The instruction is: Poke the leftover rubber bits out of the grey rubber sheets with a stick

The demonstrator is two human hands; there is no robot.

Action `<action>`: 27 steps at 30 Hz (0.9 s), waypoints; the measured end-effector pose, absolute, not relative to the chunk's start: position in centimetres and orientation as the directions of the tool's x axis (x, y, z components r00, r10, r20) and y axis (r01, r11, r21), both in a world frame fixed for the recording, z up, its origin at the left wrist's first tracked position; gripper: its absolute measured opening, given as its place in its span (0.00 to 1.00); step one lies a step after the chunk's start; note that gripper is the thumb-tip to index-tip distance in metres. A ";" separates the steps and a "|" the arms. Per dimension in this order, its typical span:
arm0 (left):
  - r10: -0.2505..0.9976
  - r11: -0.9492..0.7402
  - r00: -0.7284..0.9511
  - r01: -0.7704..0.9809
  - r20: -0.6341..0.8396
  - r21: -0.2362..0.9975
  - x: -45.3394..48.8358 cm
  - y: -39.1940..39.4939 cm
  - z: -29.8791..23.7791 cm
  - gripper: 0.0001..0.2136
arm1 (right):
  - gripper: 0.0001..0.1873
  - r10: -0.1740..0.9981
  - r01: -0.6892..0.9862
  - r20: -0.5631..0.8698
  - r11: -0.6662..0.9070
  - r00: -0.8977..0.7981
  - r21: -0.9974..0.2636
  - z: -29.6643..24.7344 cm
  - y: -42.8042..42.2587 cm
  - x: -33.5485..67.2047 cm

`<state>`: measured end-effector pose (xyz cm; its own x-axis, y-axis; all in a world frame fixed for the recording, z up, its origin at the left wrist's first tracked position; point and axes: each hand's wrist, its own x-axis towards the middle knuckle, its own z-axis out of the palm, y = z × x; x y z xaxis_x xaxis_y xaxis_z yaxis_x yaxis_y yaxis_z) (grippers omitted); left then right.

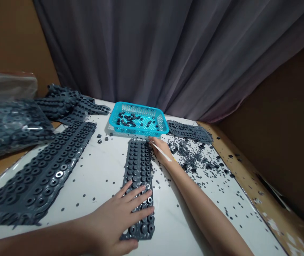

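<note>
A dark grey moulded rubber sheet point(139, 161) with rows of round raised parts lies lengthwise in front of me. My left hand point(129, 209) rests on its near half, fingers spread flat across the rows. At the sheet's far right corner is my right hand point(160, 149), its fingers pinched around a slim white stick-like tool point(162, 151). The tool's tip, by the sheet's far edge, is too small to make out. Just beyond stands a blue plastic basket point(138, 132) with small dark pieces point(128, 121) inside.
On the left lie another moulded sheet point(38, 170), a heap of sheets point(64, 101) and a clear bag point(10, 121) full of dark parts. A punched sheet point(190, 131) lies right of the basket. Small dark discs and scraps point(191, 156) litter the white tabletop point(98, 160). A grey curtain point(141, 53) hangs behind.
</note>
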<state>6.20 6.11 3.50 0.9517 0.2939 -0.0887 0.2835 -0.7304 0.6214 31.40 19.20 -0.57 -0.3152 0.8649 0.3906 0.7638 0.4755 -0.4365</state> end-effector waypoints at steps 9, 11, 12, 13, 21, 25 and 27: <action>0.323 -0.737 0.945 0.280 -0.043 0.615 6.2 6.0 3.3 0.35 | 0.11 0.883 0.460 0.328 0.457 -0.334 -0.761 0.6 16.4 30.9; 0.323 -0.740 0.946 0.281 -0.043 0.611 6.2 6.0 3.3 0.35 | 0.10 0.880 0.473 0.336 0.466 -0.336 -0.748 0.2 16.5 30.9; 0.322 -0.740 0.946 0.281 -0.045 0.611 6.2 6.0 3.3 0.35 | 0.10 0.875 0.485 0.351 0.478 -0.334 -0.732 0.0 16.5 30.9; 0.321 -0.739 0.946 0.281 -0.048 0.612 6.2 6.0 3.3 0.35 | 0.09 0.867 0.503 0.366 0.495 -0.337 -0.709 -0.1 16.6 30.9; 0.315 -0.729 0.945 0.303 -0.092 0.614 6.3 6.0 3.7 0.34 | 0.11 0.849 0.674 0.401 0.520 -0.343 -0.524 -0.3 17.3 30.8; 0.310 -0.727 0.946 0.301 -0.097 0.617 6.3 6.1 3.7 0.34 | 0.09 0.859 0.565 0.412 0.510 -0.303 -0.648 0.1 16.6 30.7; 0.317 -0.725 0.945 0.298 -0.084 0.620 6.3 6.1 3.7 0.34 | 0.09 0.857 0.498 0.400 0.515 -0.325 -0.698 0.2 16.3 30.6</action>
<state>6.29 6.08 3.67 0.9448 0.3166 -0.0843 0.2984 -0.7254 0.6203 30.61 16.32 0.21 -0.3253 0.8567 0.4004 0.4977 0.5151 -0.6978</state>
